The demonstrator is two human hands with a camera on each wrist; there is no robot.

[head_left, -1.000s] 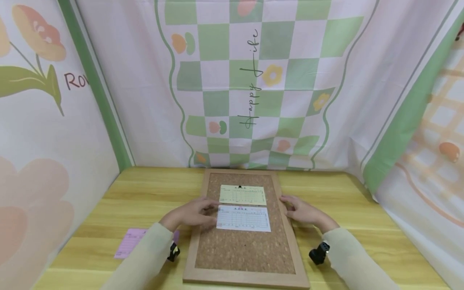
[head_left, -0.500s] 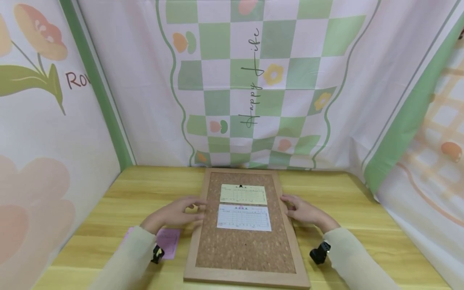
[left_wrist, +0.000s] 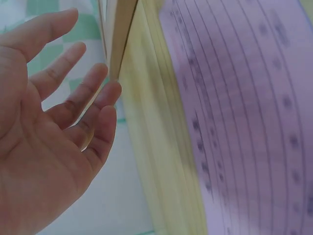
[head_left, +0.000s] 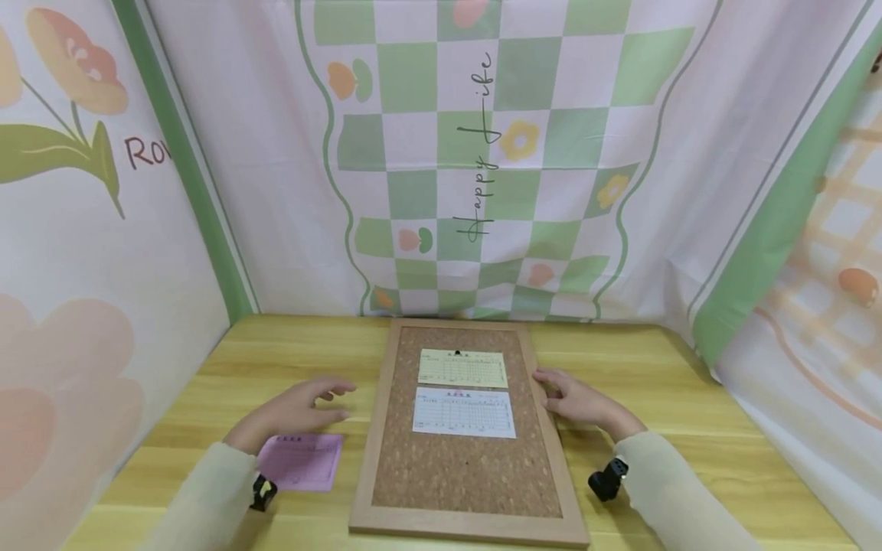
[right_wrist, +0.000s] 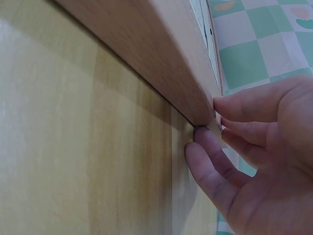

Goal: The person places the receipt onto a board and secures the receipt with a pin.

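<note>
A wood-framed corkboard (head_left: 475,482) lies on the table in the head view. A pale yellow printed form (head_left: 462,370) is on it, with a small black pin at its top edge. Just below lies a white printed form (head_left: 464,413), with a small pink spot at its top. My left hand (head_left: 296,409) hovers left of the board, fingers loosely bent and holding nothing. Beneath its wrist a pink printed form (head_left: 303,463) lies on the table, partly covered by the sleeve. My right hand (right_wrist: 259,152) touches the board's right frame edge with its fingertips, fingers mostly straight.
The wooden table (head_left: 654,383) extends on both sides of the board. A checkered curtain (head_left: 468,153) hangs behind its far edge, with more printed cloth at left and right. A black wrist device (head_left: 608,480) sits on the right wrist, another (head_left: 263,492) on the left.
My left hand has drawn back leftward from the white form and off the board, staying above the table. More of the pink form shows now. My right hand has stayed at the board's edge.
</note>
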